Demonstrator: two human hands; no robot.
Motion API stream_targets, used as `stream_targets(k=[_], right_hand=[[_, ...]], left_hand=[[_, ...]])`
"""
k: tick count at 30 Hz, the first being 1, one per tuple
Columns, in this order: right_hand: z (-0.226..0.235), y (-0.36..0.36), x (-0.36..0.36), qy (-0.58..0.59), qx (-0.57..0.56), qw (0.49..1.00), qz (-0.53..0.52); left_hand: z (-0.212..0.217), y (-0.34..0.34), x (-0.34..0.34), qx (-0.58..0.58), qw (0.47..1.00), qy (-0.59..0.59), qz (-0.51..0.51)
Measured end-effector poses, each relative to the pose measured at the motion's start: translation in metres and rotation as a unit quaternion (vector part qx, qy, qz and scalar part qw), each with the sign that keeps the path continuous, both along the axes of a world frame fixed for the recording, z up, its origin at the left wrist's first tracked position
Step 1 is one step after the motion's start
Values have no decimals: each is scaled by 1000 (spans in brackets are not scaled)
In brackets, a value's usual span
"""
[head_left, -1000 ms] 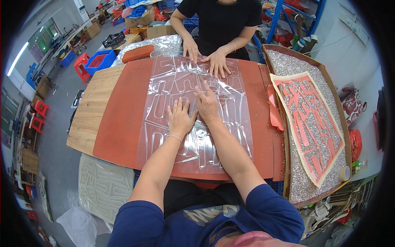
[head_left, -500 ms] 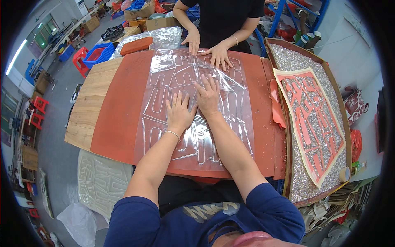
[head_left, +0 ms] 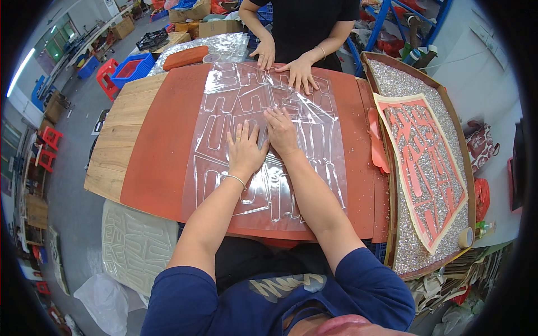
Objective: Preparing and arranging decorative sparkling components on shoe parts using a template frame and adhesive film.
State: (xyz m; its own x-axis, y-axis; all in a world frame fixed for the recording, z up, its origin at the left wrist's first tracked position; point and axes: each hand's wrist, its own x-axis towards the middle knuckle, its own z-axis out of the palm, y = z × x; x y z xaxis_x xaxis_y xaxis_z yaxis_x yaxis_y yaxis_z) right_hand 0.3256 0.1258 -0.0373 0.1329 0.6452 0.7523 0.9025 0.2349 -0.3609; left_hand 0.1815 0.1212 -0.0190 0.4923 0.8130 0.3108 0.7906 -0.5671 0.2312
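Observation:
A clear plastic sheet (head_left: 316, 140) with raised U-shaped and angular outlines lies on a reddish-brown mat (head_left: 159, 145). My left hand (head_left: 246, 148) rests palm down on its middle, fingers stretched out and slightly apart. Beside it, a little farther off, my right hand (head_left: 282, 133) also lies flat on the sheet, its fingers extended and close together. Neither hand grips anything. Across the table a co-worker in black presses on the sheet's far edge, with one hand (head_left: 265, 53) on the left and the other hand (head_left: 301, 75) spread out to the right.
A tray of glittery chips (head_left: 400, 73) stands on the right, carrying a pink cut-out stencil (head_left: 414, 168) with a cream border. A tape roll (head_left: 466, 237) sits in its near corner. Wooden boards (head_left: 117, 134) extend left. A pale moulded sheet (head_left: 137, 241) is below left; blue crates (head_left: 131, 68) stand behind.
My right hand has drawn slightly back toward me, and its fingers have come closer together. My left hand stays almost in place. The co-worker's hands have barely moved.

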Motion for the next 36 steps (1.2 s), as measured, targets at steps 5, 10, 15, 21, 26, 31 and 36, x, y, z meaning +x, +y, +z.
stream_targets(k=[5,10,15,21,26,31,36], right_hand=[[4,-3,-4,85,-15,996,28],[3,-4,1,116,-16,993,28],[5,-4,0,118,-22,992,35],[7,-5,-4,124,-46,991,25],[14,5,-22,125,-84,989,-10],[22,-1,-22,151,-81,985,8],[25,-10,-34,139,-137,981,18]], left_hand=[[-2,1,-1,-4,1000,-8,-5],[0,2,5,-7,999,32,-10],[6,53,-1,-36,989,93,-106],[8,176,11,-80,989,121,-11],[6,229,27,-89,987,110,78],[5,250,46,-62,990,111,55],[-7,260,36,-32,995,83,54]])
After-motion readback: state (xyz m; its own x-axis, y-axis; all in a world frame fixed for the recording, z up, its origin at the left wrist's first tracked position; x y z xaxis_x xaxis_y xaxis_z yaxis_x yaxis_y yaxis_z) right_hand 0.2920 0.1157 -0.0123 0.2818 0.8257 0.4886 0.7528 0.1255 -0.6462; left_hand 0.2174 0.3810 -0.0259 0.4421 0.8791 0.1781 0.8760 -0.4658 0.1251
